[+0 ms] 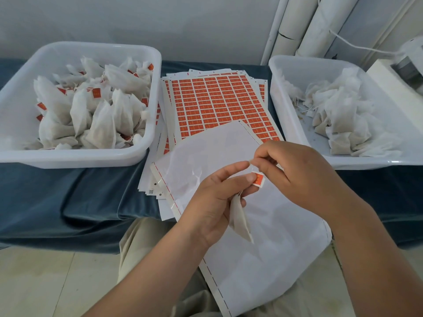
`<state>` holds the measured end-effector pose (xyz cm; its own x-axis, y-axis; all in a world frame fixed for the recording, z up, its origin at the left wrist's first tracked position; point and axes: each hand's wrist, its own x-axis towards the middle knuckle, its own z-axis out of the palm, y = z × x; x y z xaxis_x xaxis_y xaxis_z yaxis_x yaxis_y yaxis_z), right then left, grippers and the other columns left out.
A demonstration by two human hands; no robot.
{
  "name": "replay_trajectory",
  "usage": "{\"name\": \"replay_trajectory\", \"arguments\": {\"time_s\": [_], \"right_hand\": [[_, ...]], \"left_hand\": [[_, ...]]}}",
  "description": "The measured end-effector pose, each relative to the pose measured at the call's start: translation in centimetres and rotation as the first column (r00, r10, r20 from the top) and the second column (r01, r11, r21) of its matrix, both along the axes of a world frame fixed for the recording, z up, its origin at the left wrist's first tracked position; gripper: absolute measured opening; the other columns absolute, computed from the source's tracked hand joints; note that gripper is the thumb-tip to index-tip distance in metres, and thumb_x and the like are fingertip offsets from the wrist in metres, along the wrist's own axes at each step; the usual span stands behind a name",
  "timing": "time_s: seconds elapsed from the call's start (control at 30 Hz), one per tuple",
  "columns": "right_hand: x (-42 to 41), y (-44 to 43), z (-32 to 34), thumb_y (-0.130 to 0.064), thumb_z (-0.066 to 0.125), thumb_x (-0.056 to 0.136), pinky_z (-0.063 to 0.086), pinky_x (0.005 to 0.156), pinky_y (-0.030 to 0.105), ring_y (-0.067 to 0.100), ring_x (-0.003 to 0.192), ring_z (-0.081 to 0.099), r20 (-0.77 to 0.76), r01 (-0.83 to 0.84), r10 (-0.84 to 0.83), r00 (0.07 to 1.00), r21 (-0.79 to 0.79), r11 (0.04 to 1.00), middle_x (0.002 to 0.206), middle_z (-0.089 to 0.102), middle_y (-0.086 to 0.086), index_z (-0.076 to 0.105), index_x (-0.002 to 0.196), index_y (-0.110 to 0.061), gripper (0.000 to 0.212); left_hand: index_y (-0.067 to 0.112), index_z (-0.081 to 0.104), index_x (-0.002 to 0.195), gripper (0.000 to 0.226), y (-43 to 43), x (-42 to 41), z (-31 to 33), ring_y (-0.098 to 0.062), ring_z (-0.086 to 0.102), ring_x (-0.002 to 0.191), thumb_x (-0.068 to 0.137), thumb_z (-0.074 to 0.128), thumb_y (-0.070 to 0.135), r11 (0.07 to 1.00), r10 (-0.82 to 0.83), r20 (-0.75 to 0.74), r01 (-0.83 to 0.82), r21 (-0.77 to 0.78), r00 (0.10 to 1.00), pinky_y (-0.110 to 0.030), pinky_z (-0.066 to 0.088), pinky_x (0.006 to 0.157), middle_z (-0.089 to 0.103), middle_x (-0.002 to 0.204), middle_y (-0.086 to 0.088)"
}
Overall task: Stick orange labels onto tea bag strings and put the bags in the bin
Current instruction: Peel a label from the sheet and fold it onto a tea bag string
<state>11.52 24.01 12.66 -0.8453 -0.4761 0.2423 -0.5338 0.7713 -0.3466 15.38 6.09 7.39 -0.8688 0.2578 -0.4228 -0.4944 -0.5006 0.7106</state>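
Note:
My left hand (212, 200) holds a white tea bag (240, 219) that hangs point-down from its lower fingers, while its thumb and forefinger pinch a small orange label (258, 179). My right hand (295, 170) pinches the top of the thin string (251, 163) just above the label. Both hands hover over a bare white backing sheet (263, 259) on my lap. A sheet of orange labels (217, 104) lies on the table between two white bins. The left bin (75, 156) holds labelled bags; the right bin (297, 124) holds unlabelled bags.
A dark blue cloth (68, 197) covers the table. More label sheets (155, 179) are stacked under the top one. White pipes (304, 26) rise at the back right, and a white machine (407, 65) stands at the right edge.

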Motion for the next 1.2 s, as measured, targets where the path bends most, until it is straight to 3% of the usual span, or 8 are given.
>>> {"name": "replay_trajectory", "arguments": {"time_s": [0.13,0.27,0.33,0.47,0.63,0.77,0.97,1.2], "right_hand": [[-0.1,-0.3,-0.6,-0.051,0.044,0.101,0.043,0.067,0.008,0.002,0.085,0.063,0.137,0.056,-0.04,0.99,-0.117,0.992,0.087,0.065,-0.019,0.059,0.098,-0.032,0.025],[0.8,-1.0,-2.0,-0.059,0.048,0.103,0.05,0.085,0.008,-0.007,0.11,0.062,0.334,0.278,-0.143,0.932,-0.401,0.873,0.117,0.062,-0.027,0.051,0.12,-0.041,0.025],[1.4,-1.5,-2.7,-0.076,0.042,0.094,0.054,0.081,0.023,-0.002,0.098,0.067,0.421,0.435,-0.236,0.876,-0.477,0.764,0.105,0.067,-0.023,0.054,0.106,-0.039,0.041],[2.4,-2.4,-4.4,-0.075,0.043,0.091,0.051,0.068,0.029,0.009,0.075,0.071,0.557,0.411,-0.096,0.825,-0.475,0.778,0.079,0.072,-0.005,0.066,0.083,-0.03,0.051],[2.9,-3.6,-5.2,-0.066,0.042,0.098,0.056,0.069,0.022,0.013,0.074,0.069,0.514,0.373,-0.023,0.857,-0.589,0.717,0.076,0.069,-0.002,0.064,0.083,-0.031,0.044],[2.8,-3.8,-5.5,-0.043,0.048,0.106,0.055,0.069,0.022,0.015,0.072,0.067,0.478,0.351,-0.003,0.878,-0.64,0.683,0.073,0.067,-0.001,0.065,0.084,-0.028,0.031],[3.0,-3.7,-5.5,-0.036,0.049,0.107,0.05,0.066,0.016,0.01,0.067,0.062,0.42,0.327,-0.044,0.906,-0.631,0.703,0.07,0.064,-0.005,0.061,0.082,-0.024,0.03],[3.0,-3.6,-5.7,-0.031,0.048,0.105,0.049,0.063,0.017,0.009,0.066,0.059,0.376,0.281,-0.039,0.926,-0.615,0.737,0.071,0.061,-0.007,0.058,0.082,-0.025,0.026]], "left_hand": [[0.031,0.084,0.104,0.033,-0.1,-0.1,-0.1,-0.016,0.079,0.092,0.071,0.09,0.027,0.999,0.044,-0.022,-0.044,-0.031,0.999,-0.028,0.049,0.073,0.082,0.105,-0.008],[0.021,0.079,0.109,0.041,-0.2,-0.2,-0.2,-0.015,0.077,0.091,0.07,0.09,0.019,0.992,0.129,-0.007,-0.129,-0.009,0.992,-0.029,0.046,0.076,0.082,0.105,-0.012],[0.021,0.076,0.113,0.045,-0.3,-0.3,-0.3,-0.012,0.076,0.086,0.07,0.089,0.018,0.989,0.149,-0.012,-0.149,-0.012,0.989,-0.029,0.046,0.078,0.082,0.105,-0.011],[0.02,0.076,0.112,0.044,-0.6,-0.2,-0.5,-0.007,0.068,0.065,0.073,0.093,0.011,0.989,0.146,-0.023,-0.146,-0.009,0.989,-0.027,0.051,0.072,0.081,0.097,-0.007],[0.015,0.071,0.118,0.038,-0.8,-0.3,-0.7,-0.013,0.07,0.075,0.084,0.085,0.005,0.988,0.156,-0.01,-0.156,-0.011,0.988,-0.03,0.057,0.075,0.078,0.096,-0.009],[0.013,0.072,0.121,0.051,-1.1,-0.4,-0.5,-0.015,0.07,0.078,0.073,0.089,0.012,0.99,0.137,-0.028,-0.138,-0.025,0.99,-0.024,0.058,0.069,0.078,0.096,-0.01],[0.022,0.078,0.117,0.025,-1.8,-0.3,-0.6,-0.025,0.069,0.096,0.092,0.079,0.017,0.993,0.103,-0.053,-0.106,-0.054,0.993,-0.034,0.057,0.087,0.077,0.109,-0.017],[0.022,0.082,0.096,0.018,-1.7,-0.2,-0.2,-0.014,0.063,0.081,0.099,0.071,0.036,0.954,-0.042,-0.175,-0.012,-0.299,0.984,-0.027,0.052,0.075,0.073,0.09,-0.003]]}}
